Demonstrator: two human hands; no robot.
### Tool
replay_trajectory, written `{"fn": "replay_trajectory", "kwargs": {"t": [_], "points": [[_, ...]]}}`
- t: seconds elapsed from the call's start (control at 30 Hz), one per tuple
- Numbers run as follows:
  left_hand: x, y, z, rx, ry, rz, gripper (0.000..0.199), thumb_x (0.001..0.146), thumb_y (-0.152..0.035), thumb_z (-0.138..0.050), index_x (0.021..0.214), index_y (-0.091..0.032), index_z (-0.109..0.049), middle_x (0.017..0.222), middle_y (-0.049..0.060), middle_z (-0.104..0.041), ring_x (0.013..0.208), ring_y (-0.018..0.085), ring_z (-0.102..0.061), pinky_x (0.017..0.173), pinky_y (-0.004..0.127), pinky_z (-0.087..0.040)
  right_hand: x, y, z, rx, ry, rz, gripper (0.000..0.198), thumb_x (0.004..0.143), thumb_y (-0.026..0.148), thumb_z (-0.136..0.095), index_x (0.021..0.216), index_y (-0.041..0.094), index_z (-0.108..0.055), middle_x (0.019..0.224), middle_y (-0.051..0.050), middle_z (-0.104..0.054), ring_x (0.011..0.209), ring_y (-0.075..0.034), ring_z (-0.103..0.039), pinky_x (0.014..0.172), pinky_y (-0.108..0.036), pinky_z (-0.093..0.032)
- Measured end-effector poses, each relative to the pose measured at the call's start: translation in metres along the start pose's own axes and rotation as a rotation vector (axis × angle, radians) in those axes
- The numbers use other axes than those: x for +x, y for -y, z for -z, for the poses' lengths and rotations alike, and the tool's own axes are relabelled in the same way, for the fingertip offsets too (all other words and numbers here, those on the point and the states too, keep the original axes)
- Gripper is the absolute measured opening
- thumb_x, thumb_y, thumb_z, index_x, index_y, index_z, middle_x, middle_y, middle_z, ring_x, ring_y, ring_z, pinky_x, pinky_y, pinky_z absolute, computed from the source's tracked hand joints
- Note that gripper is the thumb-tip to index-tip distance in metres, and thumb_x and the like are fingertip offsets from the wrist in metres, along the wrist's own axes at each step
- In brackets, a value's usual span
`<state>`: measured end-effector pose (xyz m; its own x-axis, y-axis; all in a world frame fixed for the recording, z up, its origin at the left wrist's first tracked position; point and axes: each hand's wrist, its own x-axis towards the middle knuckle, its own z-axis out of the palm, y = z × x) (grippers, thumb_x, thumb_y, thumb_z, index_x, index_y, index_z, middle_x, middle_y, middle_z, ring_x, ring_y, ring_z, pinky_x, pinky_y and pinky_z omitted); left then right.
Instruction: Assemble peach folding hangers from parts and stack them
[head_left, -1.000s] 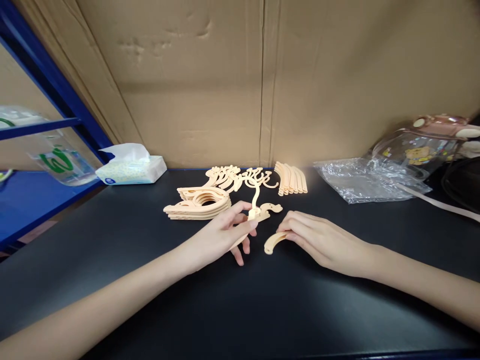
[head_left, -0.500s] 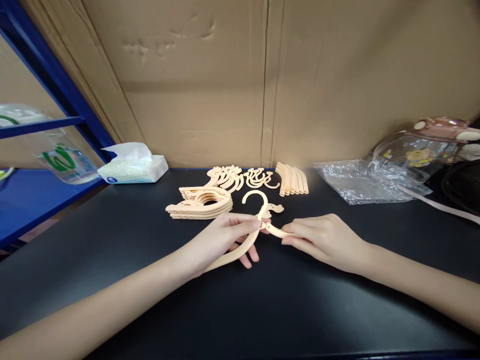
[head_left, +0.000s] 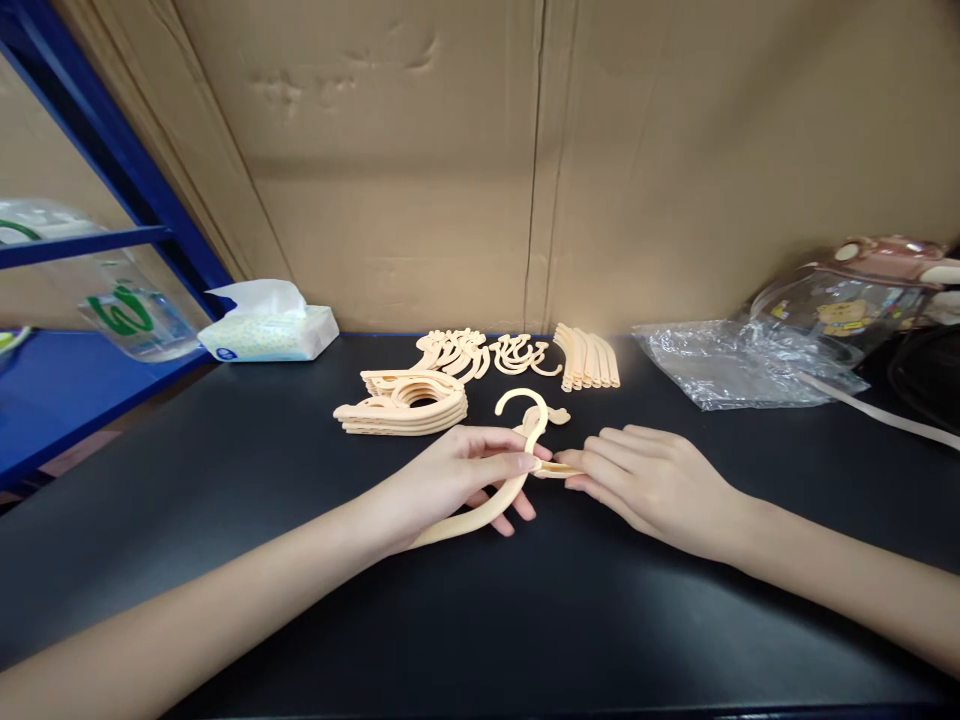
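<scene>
Pinched in my left hand (head_left: 450, 475) is a cream plastic hanger piece, a curved hanger arm (head_left: 476, 518) with a hook (head_left: 534, 402) standing up from it. My right hand (head_left: 649, 485) is closed on a second hanger arm (head_left: 556, 469), most of which is hidden under its fingers. The inner end of that arm meets the hook's base at my left thumb; whether the two are locked together I cannot tell. Just behind the hook lies another small cream piece (head_left: 559, 415), partly covered.
Beyond my hands are a stack of folded hangers (head_left: 405, 415), loose arms (head_left: 454, 352), loose hooks (head_left: 514, 355) and a row of arms (head_left: 589, 357). A tissue pack (head_left: 270, 335) lies left; a clear plastic bag (head_left: 697, 365) and transparent container (head_left: 810, 310) are right.
The right hanger arm has moved left and turned, so its end now meets the hook's base, where a small gap showed before. My right hand has shifted with it.
</scene>
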<state>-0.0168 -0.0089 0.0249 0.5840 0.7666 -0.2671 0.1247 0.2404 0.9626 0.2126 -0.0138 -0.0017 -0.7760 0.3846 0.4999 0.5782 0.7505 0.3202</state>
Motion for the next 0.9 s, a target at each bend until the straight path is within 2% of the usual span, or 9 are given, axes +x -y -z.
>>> {"fn": "replay_trajectory", "kwargs": {"t": [0.2, 0.37, 0.57, 0.9], "points": [[0.0051, 0.001, 0.0025, 0.101, 0.003, -0.003, 0.026, 0.084, -0.029, -0.062, 0.103, -0.013, -0.068, 0.075, 0.005, -0.068, 0.07, 0.015, -0.067, 0.056, 0.02, -0.053, -0.001, 0.0028, 0.0013, 0.022, 0.013, 0.016, 0.024, 0.097, 0.026, -0.041, 0.094, 0.015, -0.062, 0.068, 0.001, -0.058, 0.06, -0.012, -0.051, 0.056, -0.027, -0.033], [0.0048, 0.0024, 0.0039, 0.117, -0.011, -0.015, 0.028, 0.081, -0.032, -0.064, 0.101, -0.013, -0.07, 0.087, 0.007, -0.068, 0.078, 0.016, -0.066, 0.057, 0.02, -0.052, -0.0024, 0.0028, 0.001, 0.044, -0.003, 0.0, 0.027, 0.097, 0.029, -0.04, 0.095, 0.017, -0.064, 0.067, 0.002, -0.059, 0.058, -0.01, -0.055, 0.055, -0.026, -0.035], [0.0054, 0.0063, 0.0036, 0.118, -0.001, -0.019, 0.026, 0.077, -0.034, -0.067, 0.091, -0.012, -0.071, 0.102, 0.009, -0.067, 0.076, 0.015, -0.065, 0.057, 0.02, -0.051, -0.0033, 0.0041, 0.0011, 0.077, 0.034, -0.001, 0.028, 0.097, 0.03, -0.04, 0.095, 0.018, -0.066, 0.065, 0.003, -0.06, 0.055, -0.01, -0.055, 0.053, -0.027, -0.035], [0.0033, 0.0021, 0.0011, 0.243, 0.019, -0.029, 0.025, 0.083, -0.033, -0.059, 0.092, -0.013, -0.071, 0.088, 0.007, -0.068, 0.077, 0.016, -0.064, 0.06, 0.022, -0.049, -0.0011, 0.005, 0.0022, 0.169, 0.133, -0.049, 0.031, 0.097, 0.033, -0.038, 0.091, 0.02, -0.066, 0.061, 0.004, -0.059, 0.048, -0.008, -0.051, 0.05, -0.027, -0.029]]}}
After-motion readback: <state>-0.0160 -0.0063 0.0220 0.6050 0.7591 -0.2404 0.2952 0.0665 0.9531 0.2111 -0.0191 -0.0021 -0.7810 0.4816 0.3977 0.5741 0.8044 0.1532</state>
